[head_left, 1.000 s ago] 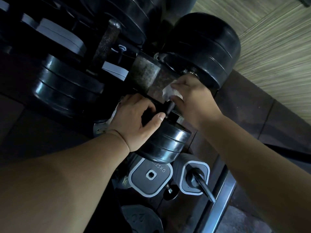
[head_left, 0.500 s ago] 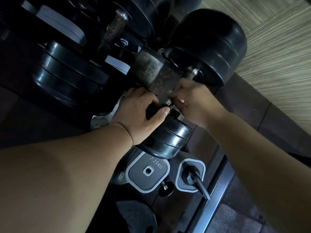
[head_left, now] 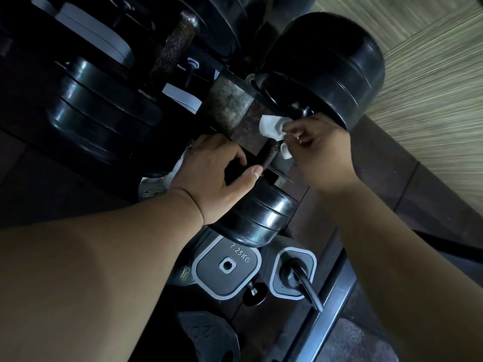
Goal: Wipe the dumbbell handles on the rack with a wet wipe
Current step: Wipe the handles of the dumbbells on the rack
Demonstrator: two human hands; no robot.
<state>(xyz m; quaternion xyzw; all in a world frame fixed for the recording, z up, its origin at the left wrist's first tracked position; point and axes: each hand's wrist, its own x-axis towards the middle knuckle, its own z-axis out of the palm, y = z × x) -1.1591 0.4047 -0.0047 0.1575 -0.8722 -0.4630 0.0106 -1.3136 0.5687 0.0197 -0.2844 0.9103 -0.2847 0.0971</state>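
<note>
We are pinching the wipe (head_left: 270, 126) in our right grip (head_left: 321, 147) against the handle's (head_left: 269, 155) far end, at the rack's (head_left: 230, 103) right edge. Our left grip (head_left: 217, 176) is curling round the dumbbell's (head_left: 258, 218) near end. We are judging this handle partly wiped, with the others waiting. A plate (head_left: 209, 278) below is showing "2.25KG".

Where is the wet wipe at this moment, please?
In the head view it is right of centre: the right hand pinches the wet wipe at the far end of the small dumbbell's handle, just under the large black dumbbell head.
</note>
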